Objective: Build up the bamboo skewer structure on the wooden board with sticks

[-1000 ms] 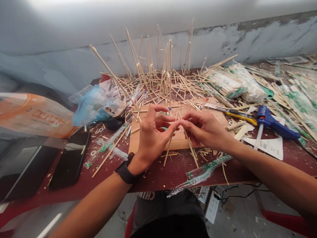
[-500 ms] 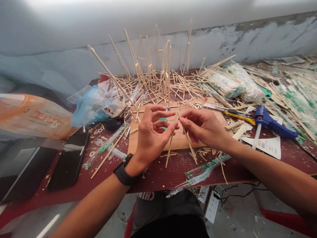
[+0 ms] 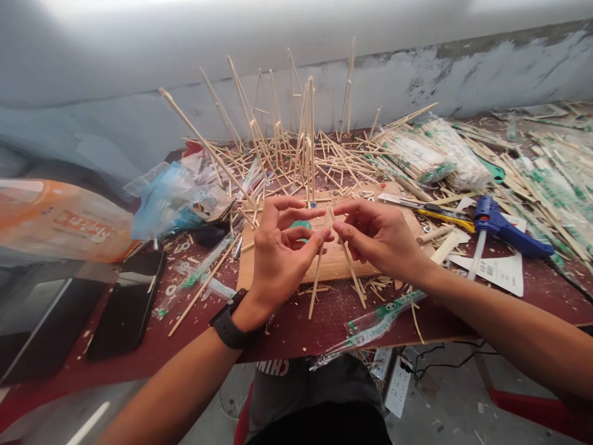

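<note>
Two thin wooden sticks meet at the top and spread apart downward in a narrow upside-down V above the table's front edge. My left hand (image 3: 281,247) steadies the left stick (image 3: 316,281) between thumb and fingertips, its index finger stretched toward the joint. The right stick (image 3: 354,275) is pinched by the thumb and index finger of my right hand (image 3: 377,238). Both lower ends hang free. Beneath my hands lies a wooden board (image 3: 259,272), with a green translucent piece (image 3: 303,227) partly hidden behind my left fingers.
Tall stick frames (image 3: 309,136) stand among loose sticks behind the board. A blue glue gun (image 3: 509,235) and a yellow-handled tool (image 3: 447,219) lie to the right. At left are a phone (image 3: 127,309), a blue plastic bag (image 3: 164,198) and an orange package (image 3: 69,219).
The view has shifted very slightly. My hands keep nearly the same hold on the two sticks.
</note>
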The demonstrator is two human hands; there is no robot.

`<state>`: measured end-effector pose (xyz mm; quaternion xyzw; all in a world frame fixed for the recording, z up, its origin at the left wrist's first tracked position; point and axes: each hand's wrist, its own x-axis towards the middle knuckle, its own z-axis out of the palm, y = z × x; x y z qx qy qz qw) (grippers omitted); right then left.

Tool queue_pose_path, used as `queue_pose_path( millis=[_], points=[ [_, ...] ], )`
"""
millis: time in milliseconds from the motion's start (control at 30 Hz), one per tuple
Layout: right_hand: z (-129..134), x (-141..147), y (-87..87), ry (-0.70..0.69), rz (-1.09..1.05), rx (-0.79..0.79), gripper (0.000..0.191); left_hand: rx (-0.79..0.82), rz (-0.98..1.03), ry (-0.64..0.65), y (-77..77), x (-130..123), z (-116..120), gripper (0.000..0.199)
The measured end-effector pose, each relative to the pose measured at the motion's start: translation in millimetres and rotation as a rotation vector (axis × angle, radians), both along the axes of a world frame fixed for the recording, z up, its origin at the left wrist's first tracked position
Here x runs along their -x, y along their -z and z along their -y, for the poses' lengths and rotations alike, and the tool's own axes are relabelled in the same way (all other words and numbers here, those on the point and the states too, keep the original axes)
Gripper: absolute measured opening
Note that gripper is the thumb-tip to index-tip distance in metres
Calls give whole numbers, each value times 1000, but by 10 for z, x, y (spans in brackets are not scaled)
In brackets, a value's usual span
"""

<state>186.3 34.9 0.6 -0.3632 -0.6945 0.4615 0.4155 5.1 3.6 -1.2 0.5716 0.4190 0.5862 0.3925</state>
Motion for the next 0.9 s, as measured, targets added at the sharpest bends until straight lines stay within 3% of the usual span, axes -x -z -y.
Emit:
queue_pose_path(
  millis=[900],
  points=[
    [42, 37, -17, 10, -31, -17, 21, 14, 27, -4, 4, -3, 6, 48]
  ],
)
